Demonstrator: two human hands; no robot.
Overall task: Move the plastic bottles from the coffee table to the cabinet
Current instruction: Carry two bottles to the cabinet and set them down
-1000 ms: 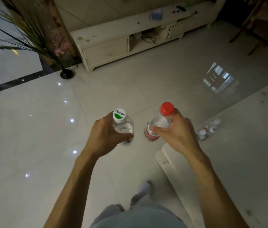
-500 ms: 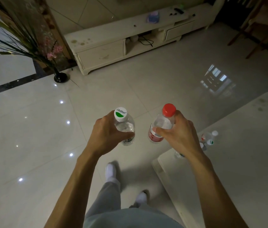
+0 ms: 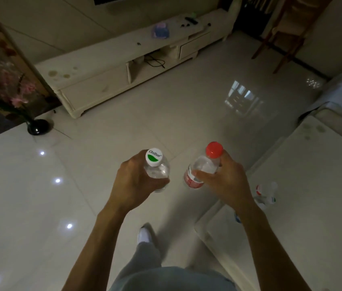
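My left hand (image 3: 132, 185) grips a clear plastic bottle with a white and green cap (image 3: 155, 164), held upright over the tiled floor. My right hand (image 3: 226, 183) grips a clear bottle with a red cap and red label (image 3: 205, 164), also upright. Both bottles are in front of me, side by side and apart. The white coffee table (image 3: 312, 206) lies to my right, with a few more small bottles (image 3: 266, 196) near its left edge, partly hidden by my right forearm. The long cream cabinet (image 3: 107, 80) stands against the far wall.
A black vase with grassy plant and pink flowers (image 3: 38, 127) stands at the cabinet's left end. Small items lie on the cabinet top. A wooden chair (image 3: 281, 38) is at the far right. Glossy tiled floor (image 3: 166, 114) stretches between me and the cabinet.
I have stepped forward, and the cabinet is nearer and more centred. The coffee table has slid back along my right side. Both hands keep their bottles in the same hold.
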